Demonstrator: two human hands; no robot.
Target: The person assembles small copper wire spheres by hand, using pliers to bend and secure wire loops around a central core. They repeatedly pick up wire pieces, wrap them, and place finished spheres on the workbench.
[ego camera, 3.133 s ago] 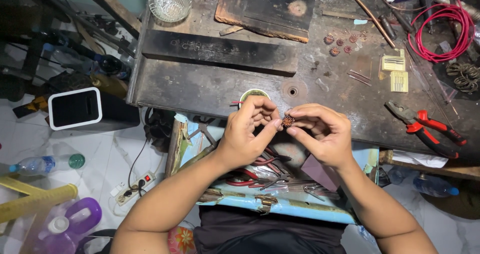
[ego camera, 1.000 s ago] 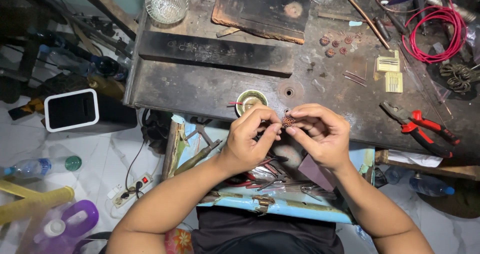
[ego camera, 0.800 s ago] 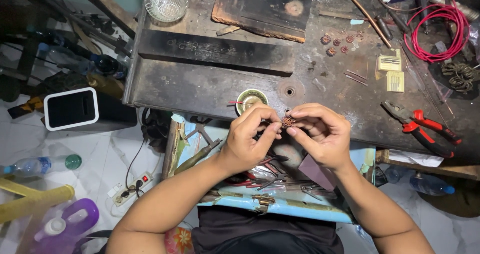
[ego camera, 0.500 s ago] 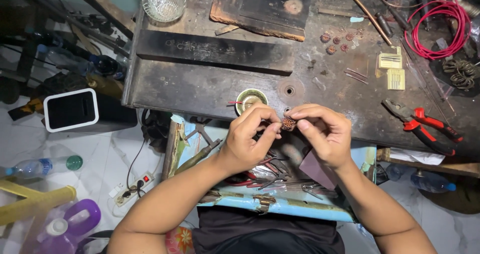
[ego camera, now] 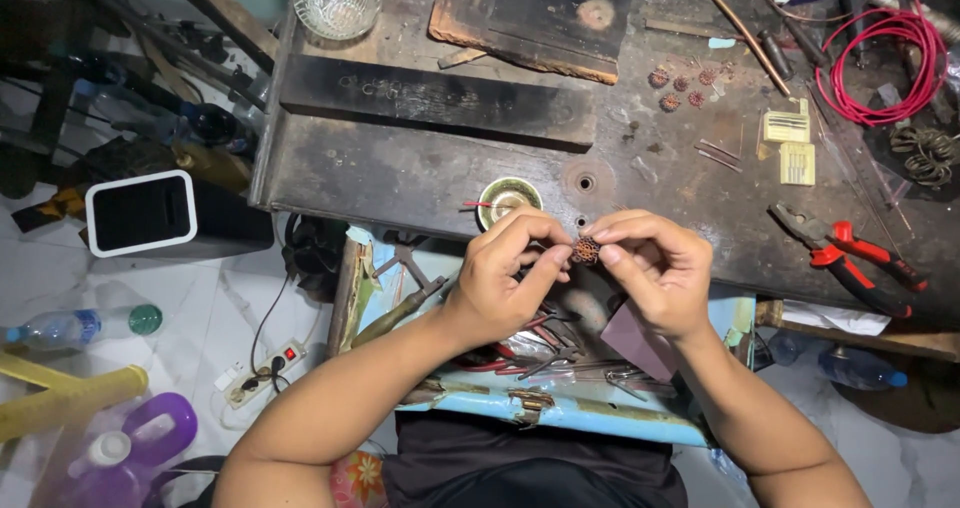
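Holding a small brown ridged bead (ego camera: 586, 250) between the fingertips of both hands, I kept it just above the near edge of the dark workbench (ego camera: 400, 173). My left hand (ego camera: 505, 278) was curled nearly closed, thumb and forefinger pinched against the bead's left side. My right hand (ego camera: 655, 273) was likewise closed to a pinch, its fingertips gripping the bead from the right and from above. The two hands touched at the bead.

Just beyond my left hand, a small round metal cup (ego camera: 508, 200) stood on the bench, with a thin red-tipped pin lying at its left. Several more beads of the same kind (ego camera: 683, 86) lay well apart from my hands, toward the far side of the bench. Red-handled pliers (ego camera: 850, 258) lay on the bench to the right of my right hand, and a coil of red wire (ego camera: 880, 63) lay at the far right corner. A glass bowl (ego camera: 335, 0) stood at the far left edge. Below my wrists, an open light-blue tray (ego camera: 560, 413) held assorted hand tools.
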